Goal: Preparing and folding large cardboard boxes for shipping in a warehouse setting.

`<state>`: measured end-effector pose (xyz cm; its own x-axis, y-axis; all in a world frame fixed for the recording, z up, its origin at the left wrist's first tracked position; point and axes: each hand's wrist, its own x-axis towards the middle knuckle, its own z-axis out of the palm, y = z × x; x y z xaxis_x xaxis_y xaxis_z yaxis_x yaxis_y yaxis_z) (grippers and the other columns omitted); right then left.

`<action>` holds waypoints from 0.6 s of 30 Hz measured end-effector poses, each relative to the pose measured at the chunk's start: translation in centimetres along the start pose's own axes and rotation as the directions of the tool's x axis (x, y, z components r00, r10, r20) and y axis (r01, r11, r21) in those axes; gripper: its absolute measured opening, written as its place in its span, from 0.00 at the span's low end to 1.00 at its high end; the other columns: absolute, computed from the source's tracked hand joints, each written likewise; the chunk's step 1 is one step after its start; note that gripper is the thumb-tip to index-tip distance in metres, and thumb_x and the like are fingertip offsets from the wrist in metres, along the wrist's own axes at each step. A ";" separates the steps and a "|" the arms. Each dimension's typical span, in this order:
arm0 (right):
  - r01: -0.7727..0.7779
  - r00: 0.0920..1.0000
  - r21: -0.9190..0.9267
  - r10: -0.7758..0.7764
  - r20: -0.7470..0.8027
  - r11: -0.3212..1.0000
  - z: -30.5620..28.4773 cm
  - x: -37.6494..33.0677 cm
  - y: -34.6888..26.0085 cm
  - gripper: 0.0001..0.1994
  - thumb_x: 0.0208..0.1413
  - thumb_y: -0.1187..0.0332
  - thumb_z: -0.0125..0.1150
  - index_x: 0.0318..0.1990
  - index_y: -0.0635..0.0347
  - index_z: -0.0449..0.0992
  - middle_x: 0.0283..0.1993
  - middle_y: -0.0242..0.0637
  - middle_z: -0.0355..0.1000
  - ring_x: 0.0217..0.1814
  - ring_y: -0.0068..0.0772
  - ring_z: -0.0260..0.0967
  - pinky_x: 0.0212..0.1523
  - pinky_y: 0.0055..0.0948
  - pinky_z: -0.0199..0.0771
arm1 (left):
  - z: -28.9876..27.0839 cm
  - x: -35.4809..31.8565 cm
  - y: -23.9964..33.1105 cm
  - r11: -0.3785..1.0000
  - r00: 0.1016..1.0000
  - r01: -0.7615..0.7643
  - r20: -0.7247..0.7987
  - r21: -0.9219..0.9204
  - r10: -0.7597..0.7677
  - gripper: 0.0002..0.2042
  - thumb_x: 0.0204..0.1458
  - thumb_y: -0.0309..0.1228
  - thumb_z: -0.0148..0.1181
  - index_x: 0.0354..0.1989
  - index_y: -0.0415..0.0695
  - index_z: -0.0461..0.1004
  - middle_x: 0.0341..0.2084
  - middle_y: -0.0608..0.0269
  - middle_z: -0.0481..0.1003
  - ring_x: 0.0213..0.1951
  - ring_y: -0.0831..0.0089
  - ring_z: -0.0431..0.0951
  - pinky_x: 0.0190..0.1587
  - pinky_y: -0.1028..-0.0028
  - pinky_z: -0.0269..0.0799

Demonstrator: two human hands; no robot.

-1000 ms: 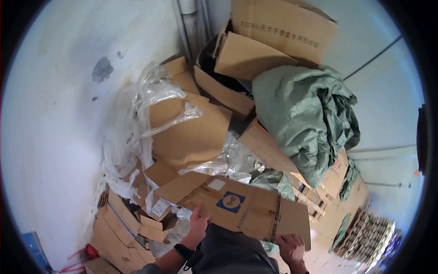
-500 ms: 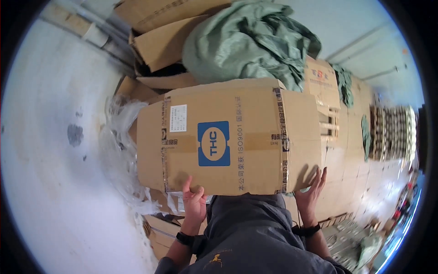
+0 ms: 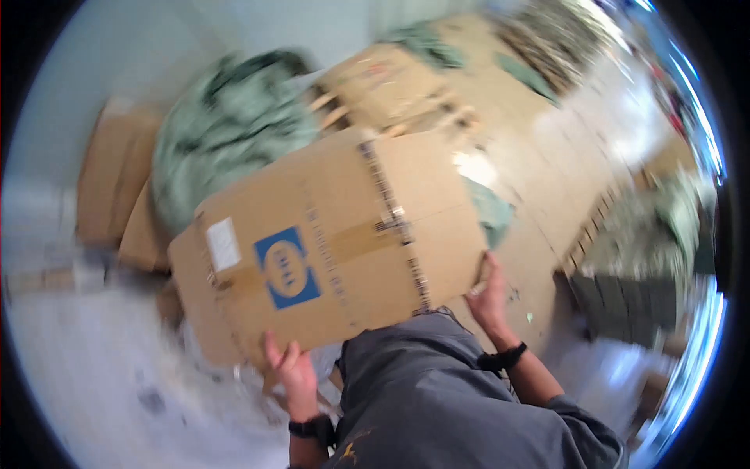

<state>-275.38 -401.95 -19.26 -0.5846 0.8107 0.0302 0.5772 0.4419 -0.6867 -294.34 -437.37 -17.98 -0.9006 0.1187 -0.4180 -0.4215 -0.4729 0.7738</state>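
A flattened cardboard box (image 3: 344, 254) lies across in front of my body, its right end tilted higher in the view. It carries a blue-and-tan emblem, a white label and bands of tape. My left hand (image 3: 293, 374) holds the near edge toward the left, its thumb and a finger showing on top and the other fingers partly hidden. At the lower right corner my right hand (image 3: 491, 301) grips the edge, with its palm side partly behind the cardboard.
A large green woven sack (image 3: 234, 133) and brown cardboard pieces (image 3: 117, 176) stand along the wall at the far left. Beyond the box, another carton (image 3: 383, 82) rests on a wooden pallet (image 3: 449, 113). A stacked load with green wrapping (image 3: 633, 293) is at the right.
My view has turned to the right, so the sack and pallet now appear farther left. The flattened box has come along in both hands and its right end has swung up.
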 end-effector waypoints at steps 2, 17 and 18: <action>0.016 1.000 0.025 -0.016 -0.010 1.000 -0.3 -3.0 1.3 0.44 0.42 0.76 0.73 0.69 0.65 0.55 0.66 0.55 0.60 0.69 0.56 0.59 0.71 0.43 0.59 | 0.6 -1.1 1.5 0.997 0.998 -0.038 0.062 0.070 0.034 0.31 0.58 0.13 0.48 0.70 0.52 0.57 0.69 0.53 0.59 0.67 0.52 0.62 0.65 0.50 0.64; -0.663 0.737 0.056 0.665 -0.123 0.746 -7.2 -20.7 -10.6 0.34 0.51 0.61 0.67 0.66 0.58 0.62 0.58 0.54 0.67 0.60 0.57 0.68 0.59 0.48 0.72 | 14.7 3.6 14.1 0.775 0.886 0.087 0.308 0.626 -0.348 0.23 0.58 0.22 0.53 0.64 0.35 0.68 0.55 0.47 0.72 0.49 0.57 0.73 0.50 0.61 0.71; -0.712 0.676 0.085 0.713 -0.186 0.697 -6.0 -22.2 -11.2 0.34 0.51 0.61 0.67 0.66 0.58 0.62 0.58 0.54 0.67 0.60 0.57 0.68 0.59 0.48 0.72 | 16.3 4.1 14.4 0.719 0.868 0.158 0.252 0.676 -0.428 0.23 0.58 0.23 0.54 0.64 0.34 0.66 0.54 0.49 0.72 0.49 0.59 0.72 0.50 0.62 0.71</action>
<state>-265.43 -422.59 -7.83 0.1225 0.9344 -0.3344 0.7705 -0.3019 -0.5615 -305.83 -429.46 -0.78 -0.6283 0.5250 -0.5741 -0.5173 0.2693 0.8123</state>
